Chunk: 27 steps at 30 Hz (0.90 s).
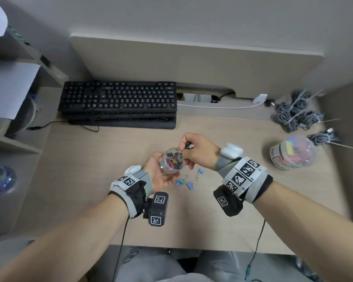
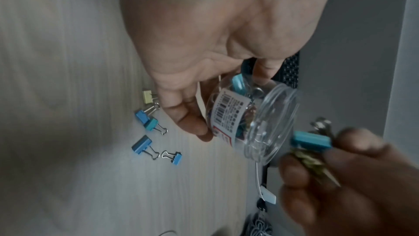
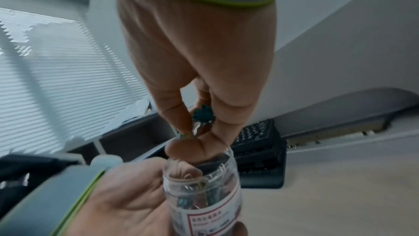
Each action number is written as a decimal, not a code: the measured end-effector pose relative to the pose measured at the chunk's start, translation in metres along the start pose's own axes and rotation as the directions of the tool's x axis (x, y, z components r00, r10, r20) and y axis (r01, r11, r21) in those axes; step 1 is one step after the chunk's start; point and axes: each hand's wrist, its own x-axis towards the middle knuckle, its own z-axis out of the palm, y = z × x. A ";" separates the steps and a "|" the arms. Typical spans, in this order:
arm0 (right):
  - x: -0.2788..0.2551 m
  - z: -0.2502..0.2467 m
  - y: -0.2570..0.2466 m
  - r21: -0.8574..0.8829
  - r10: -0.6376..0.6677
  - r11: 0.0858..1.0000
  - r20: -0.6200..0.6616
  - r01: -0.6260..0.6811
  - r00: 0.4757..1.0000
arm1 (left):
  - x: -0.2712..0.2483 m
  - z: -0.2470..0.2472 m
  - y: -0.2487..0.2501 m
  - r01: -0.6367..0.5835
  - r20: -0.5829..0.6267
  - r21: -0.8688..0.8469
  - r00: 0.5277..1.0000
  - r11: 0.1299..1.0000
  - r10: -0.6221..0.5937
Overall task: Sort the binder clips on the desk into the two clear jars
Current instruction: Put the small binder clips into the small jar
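The right hand (image 1: 198,151) is pinching a few small clips (image 2: 310,141) in its curled fingers, a teal one and a yellowish one among them, and is holding them right at the mouth of the small jar (image 1: 171,162). The left hand (image 1: 159,176) is wrapping its fingers and thumb around that jar and is holding it up off the table (image 1: 90,180), tipped a little so the open top is facing the right hand. The jar is already holding a lot of mixed-colour clips. I think the step going on is dropping this little bunch into the jar. The next move is asking for the fingers to let go right over the opening, so no clip is bouncing off the rim. Just under the hands, some blue clips (image 1: 189,180) are lying loose on the table, and the left wrist view is also showing a pale yellow clip (image 2: 148,96) beside them. They look bigger, so they may be going into the other jar (image 1: 291,153), which is standing well apart to the right, near some bundled cables (image 1: 298,112). A black keyboard (image 1: 118,102) is sitting behind the hands.
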 end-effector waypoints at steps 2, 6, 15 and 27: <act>-0.003 0.001 -0.007 -0.138 -0.019 0.990 0.036 0.024 0.999 | -0.003 0.009 0.003 -0.013 0.039 0.018 0.999 1.000 0.012; -0.008 -0.002 -0.012 -0.431 -0.085 0.896 0.073 0.109 0.994 | -0.003 0.019 0.005 0.002 0.059 0.005 0.998 1.000 -0.003; 0.003 -0.018 0.009 -0.329 -0.150 0.938 -0.092 0.112 0.984 | -0.006 0.007 0.007 0.013 0.035 -0.027 0.999 1.000 -0.012; 0.024 0.029 0.121 -0.792 0.425 0.521 -0.083 -0.318 0.901 | -0.012 -0.057 0.009 0.014 -0.065 -0.102 0.998 0.995 -0.021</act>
